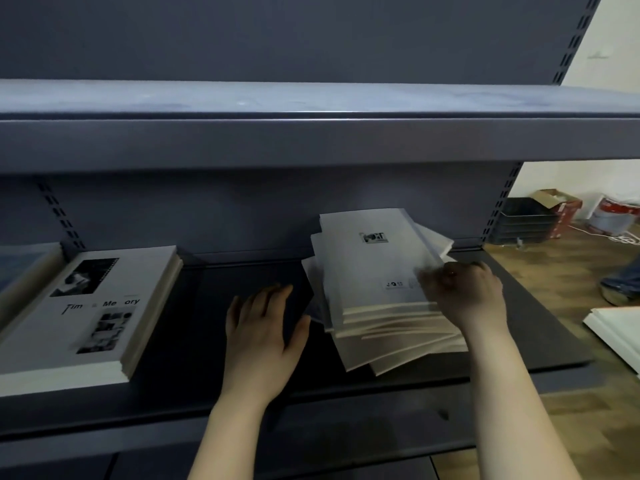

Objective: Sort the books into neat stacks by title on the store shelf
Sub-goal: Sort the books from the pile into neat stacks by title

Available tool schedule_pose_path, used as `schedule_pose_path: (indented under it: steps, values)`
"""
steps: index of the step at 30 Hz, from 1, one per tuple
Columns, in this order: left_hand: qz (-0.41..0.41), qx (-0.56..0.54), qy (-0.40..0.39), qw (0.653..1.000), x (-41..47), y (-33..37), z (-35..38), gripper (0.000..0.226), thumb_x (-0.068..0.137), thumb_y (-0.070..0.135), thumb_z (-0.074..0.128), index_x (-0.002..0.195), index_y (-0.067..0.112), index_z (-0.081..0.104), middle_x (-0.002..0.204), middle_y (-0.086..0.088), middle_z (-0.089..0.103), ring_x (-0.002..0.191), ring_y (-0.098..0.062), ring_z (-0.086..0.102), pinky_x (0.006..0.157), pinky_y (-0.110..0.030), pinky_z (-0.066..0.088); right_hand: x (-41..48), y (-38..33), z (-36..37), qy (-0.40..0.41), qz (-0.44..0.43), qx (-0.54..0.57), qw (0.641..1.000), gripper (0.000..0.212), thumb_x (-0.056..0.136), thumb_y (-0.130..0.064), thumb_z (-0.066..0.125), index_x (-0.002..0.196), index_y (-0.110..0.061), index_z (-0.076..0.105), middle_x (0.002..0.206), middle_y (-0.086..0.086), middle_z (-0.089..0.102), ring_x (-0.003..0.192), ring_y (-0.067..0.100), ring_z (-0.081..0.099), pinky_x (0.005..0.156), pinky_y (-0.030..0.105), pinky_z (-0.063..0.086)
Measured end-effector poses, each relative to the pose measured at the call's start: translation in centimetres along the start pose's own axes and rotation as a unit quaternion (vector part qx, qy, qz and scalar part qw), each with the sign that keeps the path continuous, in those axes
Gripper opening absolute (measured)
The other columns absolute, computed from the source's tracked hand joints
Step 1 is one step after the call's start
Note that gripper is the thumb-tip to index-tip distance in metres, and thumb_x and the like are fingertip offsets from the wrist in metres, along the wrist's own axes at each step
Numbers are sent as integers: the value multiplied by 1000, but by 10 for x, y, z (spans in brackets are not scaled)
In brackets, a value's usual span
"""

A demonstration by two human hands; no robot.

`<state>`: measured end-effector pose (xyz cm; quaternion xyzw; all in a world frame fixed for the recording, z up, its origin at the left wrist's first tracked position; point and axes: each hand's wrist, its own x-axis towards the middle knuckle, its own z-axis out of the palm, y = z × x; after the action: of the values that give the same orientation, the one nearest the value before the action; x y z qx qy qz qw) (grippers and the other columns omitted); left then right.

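Shelf (204, 306) holds neat stack (90, 317) and uneven stack (374, 289), right hand (467, 294) touching.

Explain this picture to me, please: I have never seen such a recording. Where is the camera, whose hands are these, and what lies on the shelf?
No machine here: a person works with bare hands. The picture comes from a wide-angle camera worn on their head, looking forward and down, so the arms reach in from the bottom edge. The surface is a dark store shelf. On its left lies a neat stack of books with photos on the cover; right of the middle lies an untidy stack of pale books, their corners fanned out. The left hand is open, fingers straight, at the shelf left of the untidy stack. The right hand is at that stack's right edge; it is blurred, so whether it grips a book or only presses cannot be told.
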<state>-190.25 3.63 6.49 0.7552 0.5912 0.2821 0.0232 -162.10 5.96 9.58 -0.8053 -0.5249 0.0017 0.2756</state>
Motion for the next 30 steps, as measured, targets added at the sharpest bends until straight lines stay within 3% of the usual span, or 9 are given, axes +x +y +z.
schedule_pose_path:
  steps: [2,4,7,9,16,20,23,26,30]
  values:
    - [4,0,2,1000,0,2,3,67,86,60,17,140,28,37,142,6,43,132,-15,35,117,-39,4,5,4,-2,-31,14,17,999,68,81,-69,52,79,-3,65,90,18,66,98,37,56,78,39,45]
    - [5,0,3,1000,1,1,4,66,86,60,17,140,27,38,142,5,43,132,-16,35,117,-40,5,7,7,-4,-47,38,47,997,74,75,-74,53,74,-1,63,82,17,66,95,35,58,71,35,44]
    - [7,1,10,1000,2,0,7,65,87,59,20,138,26,40,141,4,45,131,-16,37,117,-41,8,7,5,-11,-64,53,88,993,63,74,-69,62,54,-9,56,68,10,64,82,30,64,56,30,39]
    - [4,1,13,1000,3,0,8,63,87,58,21,138,26,41,139,4,46,130,-17,38,116,-42,9,8,2,-16,-67,62,128,987,56,73,-61,71,52,-10,59,63,8,68,72,25,67,55,29,44]
    - [-4,11,16,1000,5,-1,12,62,88,58,22,138,26,40,139,3,46,130,-18,39,117,-41,8,12,-1,-17,-76,62,174,980,38,64,-48,80,68,-12,69,72,6,70,70,27,70,67,41,58]
    - [-9,10,16,1000,4,-2,12,62,88,57,22,138,25,41,137,2,49,129,-19,41,117,-42,10,12,-3,-17,-77,63,208,973,31,65,-39,80,76,-12,71,71,3,71,58,22,70,63,45,60]
    - [-14,5,16,1000,2,-3,10,62,87,56,22,138,25,41,137,1,49,129,-18,40,117,-41,9,11,-5,-19,-53,45,223,972,27,70,-31,74,85,-10,69,78,8,71,68,26,69,56,41,59]
    - [-17,-16,46,999,2,0,5,59,89,53,24,135,22,46,134,-1,52,125,-19,42,113,-36,13,10,-12,-26,-49,55,347,935,29,81,-21,71,103,-7,58,95,9,66,82,24,66,45,28,49]
    - [40,-56,145,987,8,24,-13,51,91,48,39,123,14,60,121,-4,62,110,-23,54,97,-35,35,1,-33,-41,-26,66,476,877,31,88,-9,65,111,-15,45,94,-2,56,83,17,61,50,30,49]
